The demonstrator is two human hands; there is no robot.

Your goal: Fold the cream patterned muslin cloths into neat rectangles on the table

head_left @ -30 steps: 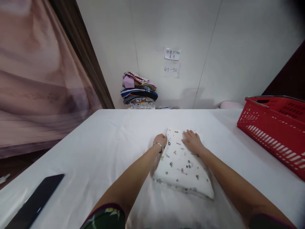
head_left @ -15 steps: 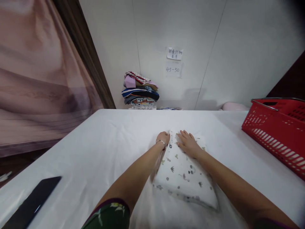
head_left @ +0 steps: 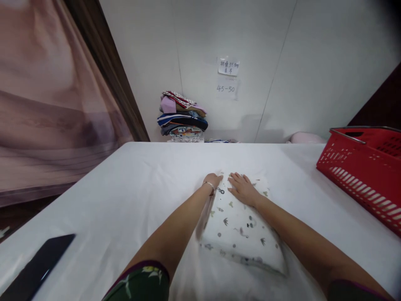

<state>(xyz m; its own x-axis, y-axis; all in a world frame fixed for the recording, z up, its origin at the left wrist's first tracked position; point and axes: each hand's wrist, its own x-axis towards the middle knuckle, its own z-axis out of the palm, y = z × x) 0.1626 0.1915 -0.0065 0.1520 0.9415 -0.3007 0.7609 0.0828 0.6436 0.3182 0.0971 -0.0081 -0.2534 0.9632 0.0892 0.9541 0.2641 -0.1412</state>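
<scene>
A white cloth (head_left: 239, 234) printed with small grey and green motifs lies folded in a thick pad on the table, in the middle of the head view. My left hand (head_left: 213, 180) is closed on its far left edge, thumb on top and the other fingers out of sight. On the cloth's upper face rests my right hand (head_left: 243, 189), flat with its fingers spread, near the far end. Both forearms reach along the sides of the pad.
The table (head_left: 125, 192) has a white cover. A red plastic basket (head_left: 360, 167) stands at the right. A dark flat device (head_left: 40, 263) lies at the front left. Folded fabrics (head_left: 182, 117) are stacked beyond the far edge, near a pink curtain (head_left: 62, 104).
The view has shifted slightly. My right hand remains flat on the cloth and my left hand stays at its far left edge, with its thumb now more extended over the cloth.
</scene>
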